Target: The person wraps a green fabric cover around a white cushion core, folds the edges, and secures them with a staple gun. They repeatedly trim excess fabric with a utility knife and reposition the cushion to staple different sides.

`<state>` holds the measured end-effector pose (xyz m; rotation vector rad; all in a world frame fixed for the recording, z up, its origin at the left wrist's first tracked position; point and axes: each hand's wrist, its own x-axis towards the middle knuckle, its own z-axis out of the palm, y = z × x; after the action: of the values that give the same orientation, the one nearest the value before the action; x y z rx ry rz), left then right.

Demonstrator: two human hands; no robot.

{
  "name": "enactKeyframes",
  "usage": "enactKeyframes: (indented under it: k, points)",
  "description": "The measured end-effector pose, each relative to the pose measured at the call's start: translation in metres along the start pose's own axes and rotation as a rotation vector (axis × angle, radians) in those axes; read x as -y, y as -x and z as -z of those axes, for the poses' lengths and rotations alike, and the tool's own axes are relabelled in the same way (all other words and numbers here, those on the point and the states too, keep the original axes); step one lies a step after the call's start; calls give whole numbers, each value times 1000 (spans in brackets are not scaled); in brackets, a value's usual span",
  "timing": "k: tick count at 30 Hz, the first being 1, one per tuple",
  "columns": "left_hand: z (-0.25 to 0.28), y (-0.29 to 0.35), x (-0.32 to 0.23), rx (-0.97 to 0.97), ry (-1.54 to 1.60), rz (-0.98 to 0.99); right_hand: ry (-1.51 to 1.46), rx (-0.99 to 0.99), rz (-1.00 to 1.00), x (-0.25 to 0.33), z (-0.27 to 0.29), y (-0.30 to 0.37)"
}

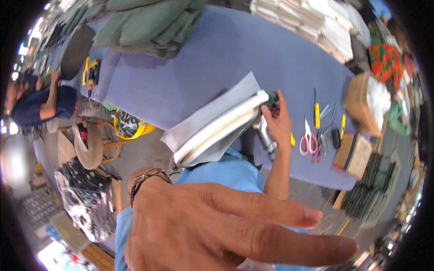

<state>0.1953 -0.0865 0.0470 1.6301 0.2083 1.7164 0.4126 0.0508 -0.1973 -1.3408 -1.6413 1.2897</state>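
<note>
My left hand [194,221], a bracelet round its wrist, is raised very close to the head view. Two of its fingers stretch out to the right, the others are folded or hidden, and no object shows in it. My right hand [279,124] pinches the right end of a long folded fabric piece [221,131]. This piece has a thick white band with a tan line along it, a sheer pale sheet behind and dark green cloth beneath. It lies slantwise over the table edge, against my light blue clothing. A silver metal tool [264,135] is just below my right hand.
On the blue-grey table [217,49] are red-handled scissors [308,141], a yellow-handled screwdriver [317,115], small tools and a cardboard box [361,104]. Green cloth [144,27] and white cloth [312,22] are piled at the back. A yellow bucket [145,131] and another person [45,106] are left.
</note>
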Motion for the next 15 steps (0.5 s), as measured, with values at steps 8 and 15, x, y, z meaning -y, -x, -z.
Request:
enactKeyframes:
  k: [8, 15]
  points:
    - [17, -17, 37, -6, -80, 169, 181, -92, 75, 3, -14, 15]
    - [54, 42, 149, 239, -870, 703, -30, -199, -17, -8, -32, 20]
